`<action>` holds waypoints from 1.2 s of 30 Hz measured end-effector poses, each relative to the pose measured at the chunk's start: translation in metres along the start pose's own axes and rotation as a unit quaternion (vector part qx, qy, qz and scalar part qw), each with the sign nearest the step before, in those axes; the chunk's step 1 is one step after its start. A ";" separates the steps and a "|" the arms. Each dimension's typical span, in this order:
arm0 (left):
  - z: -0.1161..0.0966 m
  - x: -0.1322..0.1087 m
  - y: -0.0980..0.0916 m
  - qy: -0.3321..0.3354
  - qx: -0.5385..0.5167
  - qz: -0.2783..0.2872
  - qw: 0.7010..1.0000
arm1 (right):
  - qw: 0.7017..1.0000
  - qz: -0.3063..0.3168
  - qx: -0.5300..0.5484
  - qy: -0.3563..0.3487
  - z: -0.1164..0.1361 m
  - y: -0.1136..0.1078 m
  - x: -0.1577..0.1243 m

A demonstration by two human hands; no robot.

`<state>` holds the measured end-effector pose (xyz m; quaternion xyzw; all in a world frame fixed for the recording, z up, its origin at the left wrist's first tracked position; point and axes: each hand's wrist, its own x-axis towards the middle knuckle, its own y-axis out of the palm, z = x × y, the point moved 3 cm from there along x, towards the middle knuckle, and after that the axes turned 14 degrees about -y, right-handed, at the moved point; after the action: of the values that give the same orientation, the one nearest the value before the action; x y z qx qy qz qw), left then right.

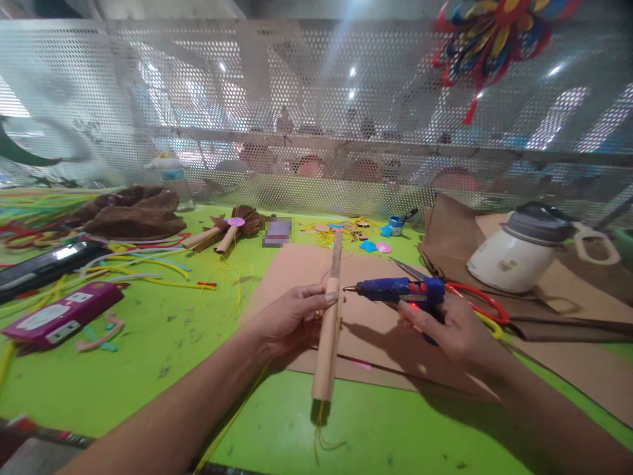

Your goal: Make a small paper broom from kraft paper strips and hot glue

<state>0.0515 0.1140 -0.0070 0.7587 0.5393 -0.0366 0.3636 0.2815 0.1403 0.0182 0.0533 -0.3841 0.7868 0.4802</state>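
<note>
My left hand (297, 313) is closed around a rolled brown paper tube (324, 356), thumb on its upper part. A narrow grey-brown strip (337, 254) sticks out of the tube's far end, and yellow strings (320, 432) hang from the near end. In my right hand (457, 330) is a blue hot glue gun (390, 289), gripped by its handle, a red light glowing on it. Its nozzle points left at the tube's right side, very close; I cannot tell whether it touches. Beneath both hands lies a brown paper sheet (291, 270).
Scissors with red handles (487, 300) lie by my right wrist. A white jug (514, 254) stands on brown paper at the right. Paper-handled brown bundles (230, 227), a purple box (62, 315) and coloured cords (148, 272) are at the left. Perforated mesh (297, 86) rises behind the green table.
</note>
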 end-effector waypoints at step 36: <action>0.000 -0.001 0.001 0.010 0.024 0.008 1.000 | 0.973 -0.135 -0.185 -0.011 -0.033 -0.016 0.011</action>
<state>0.0523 0.1132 -0.0062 0.7716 0.5360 -0.0390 0.3402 0.2979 0.1736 0.0093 0.0235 -0.5177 0.6291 0.5794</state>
